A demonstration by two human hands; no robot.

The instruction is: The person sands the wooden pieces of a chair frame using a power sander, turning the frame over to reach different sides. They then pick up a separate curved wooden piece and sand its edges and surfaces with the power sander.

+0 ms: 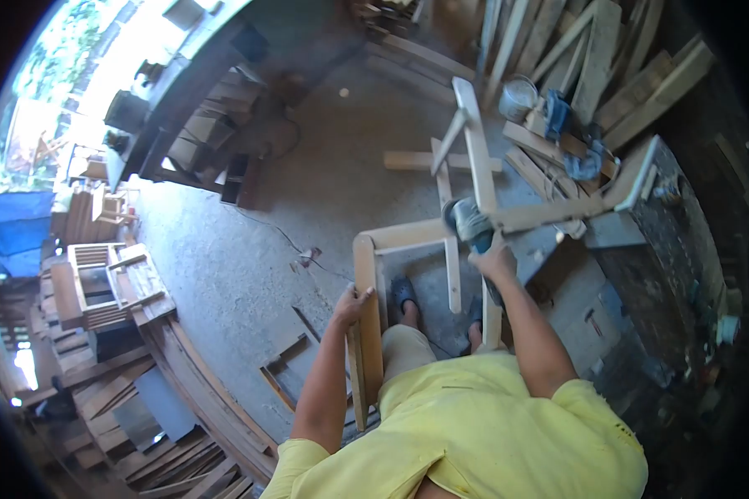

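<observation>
Far to the left of the pale wooden chair frame (pixel 364 274), one small slatted wooden cabinet (pixel 108 283) sits among stacked dark planks (pixel 166 449). Between it and the frame lies bare grey concrete floor (pixel 250 249).

One frame is in hand. Its nearest upright board stands on the floor, and its thinner rails run up and to the right.

The left hand (pixel 351 303) is at the outer edge of that upright board. The arm is bent at the elbow and reaches forward from the yellow shirt (pixel 483 432). The palm lies against the wood with the fingers spread wide, not closed round it.

Just right of the upright, inside the frame, one dark sandal (pixel 404 293) shows clearly on the floor. A second foot is partly hidden behind a rail.

One round blue-grey power tool (pixel 468 223) presses against a rail where the frame's bars cross. The right hand (pixel 495 259) is wrapped tightly round the tool's body from below, with the forearm stretched nearly straight.

Above the frame stands one pale metal pail (pixel 518 98), and beside it many rough timber boards (pixel 591 50) lean together.

Right of the frame is one dark, grimy desk (pixel 657 241). The frame's far rail reaches to its upper corner.
</observation>
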